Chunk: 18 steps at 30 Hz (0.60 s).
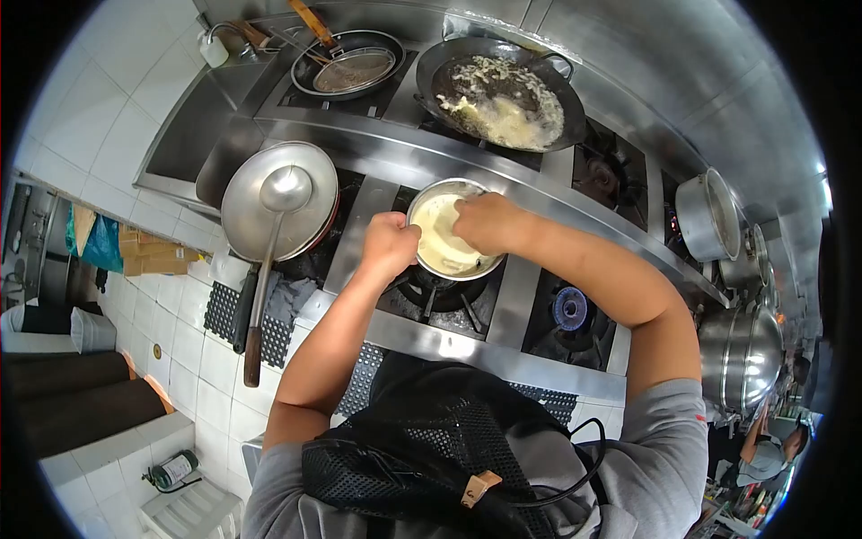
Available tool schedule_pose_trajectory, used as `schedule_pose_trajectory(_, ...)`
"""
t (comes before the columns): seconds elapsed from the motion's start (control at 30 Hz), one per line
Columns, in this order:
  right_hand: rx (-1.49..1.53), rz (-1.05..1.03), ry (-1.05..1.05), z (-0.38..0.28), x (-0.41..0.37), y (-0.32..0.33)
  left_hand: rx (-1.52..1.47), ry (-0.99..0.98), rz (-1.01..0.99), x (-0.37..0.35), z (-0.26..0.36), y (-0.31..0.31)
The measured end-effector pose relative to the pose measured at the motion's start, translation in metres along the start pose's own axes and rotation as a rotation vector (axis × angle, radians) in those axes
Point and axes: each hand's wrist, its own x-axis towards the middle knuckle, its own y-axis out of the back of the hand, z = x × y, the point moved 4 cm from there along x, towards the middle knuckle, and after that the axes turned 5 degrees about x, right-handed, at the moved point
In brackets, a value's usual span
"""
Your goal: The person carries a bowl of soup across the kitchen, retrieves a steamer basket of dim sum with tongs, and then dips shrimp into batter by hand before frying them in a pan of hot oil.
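Observation:
A round metal bowl (492, 267) of pale yellow, thick batter (438, 235) sits over a stove burner in front of me. My left hand (392, 244) is closed at the bowl's left rim, thumb towards the inside. From the right, my right hand (489, 223) reaches over the rim with its fingers curled down at the batter. Those fingertips are hidden, and whatever they may hold cannot be made out. Behind the bowl, a dark wok (440, 76) holds oil with pale frying bits floating in it.
A ladle (285, 190) rests across a wide pan (242, 211) at left, handles jutting forward. Behind it, a strainer (355, 70) lies in a black pan (310, 85). A blue flame burns at the right burner (570, 308). Pots (705, 216) stand far right; another person (768, 454) is beyond.

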Motion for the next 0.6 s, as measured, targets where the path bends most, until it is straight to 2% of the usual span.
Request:
schedule_pose_trajectory(0.17, -0.084, -0.200, 0.031, -0.025, -0.007, -0.018, 0.038, 0.010, -0.012, -0.016, -0.012, -0.001)
schedule_pose_trajectory(0.3, -0.060, -0.147, -0.036, -0.034, -0.009, -0.024, 0.060, 0.009, -0.040, -0.025, -0.017, -0.001)
schedule_pose_trajectory(0.37, 0.017, -0.112, 0.116, -0.040, -0.014, -0.018, 0.045, 0.014, -0.051, -0.029, -0.017, -0.001)
schedule_pose_trajectory(0.4, 0.017, -0.109, 0.114, -0.039, -0.014, -0.016, 0.046, 0.010, -0.052, -0.031, -0.017, -0.001)
schedule_pose_trajectory(0.47, 0.218, -0.231, 0.005, -0.032, -0.012, -0.014, 0.056, 0.010, -0.056, -0.032, -0.019, -0.002)
schedule_pose_trajectory(0.5, 0.217, -0.228, 0.003, -0.032, -0.014, -0.012, 0.058, 0.006, -0.056, -0.032, -0.023, -0.002)
schedule_pose_trajectory(0.57, 0.426, -0.038, 0.039, -0.032, -0.021, -0.001, 0.096, -0.026, -0.045, -0.031, -0.027, -0.002)
schedule_pose_trajectory(0.6, 0.423, -0.034, 0.034, -0.032, -0.022, -0.001, 0.097, -0.033, -0.046, -0.031, -0.028, -0.003)
